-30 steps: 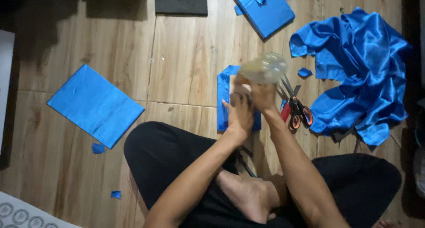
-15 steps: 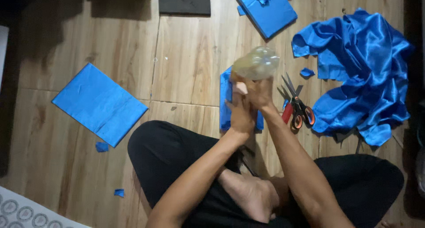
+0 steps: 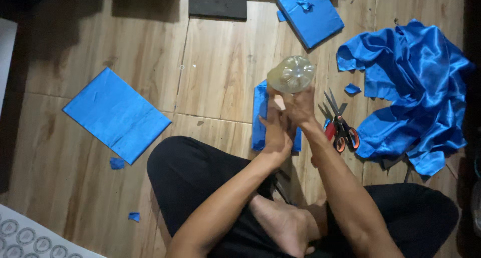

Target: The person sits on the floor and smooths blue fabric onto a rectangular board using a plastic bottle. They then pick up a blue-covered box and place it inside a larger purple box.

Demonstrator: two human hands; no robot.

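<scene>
both hands, left hand [image 3: 277,130] and right hand [image 3: 300,107], grip a clear plastic bottle [image 3: 291,74] held bottom-up above a blue cloth piece [image 3: 259,115] on the floor; scissors [image 3: 339,123] lie just beside.

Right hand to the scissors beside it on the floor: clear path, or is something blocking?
Probably yes. The scissors lie uncovered on the wooden floor just beside the right hand, nothing between them. But that hand, with the left hand, grips the clear plastic bottle, so it isn't free.

Wood-look tile floor [image 3: 220,72], dimly lit, with deep shadow along the top and left edges. A dark flat board [image 3: 218,3] lies at the far edge.
</scene>
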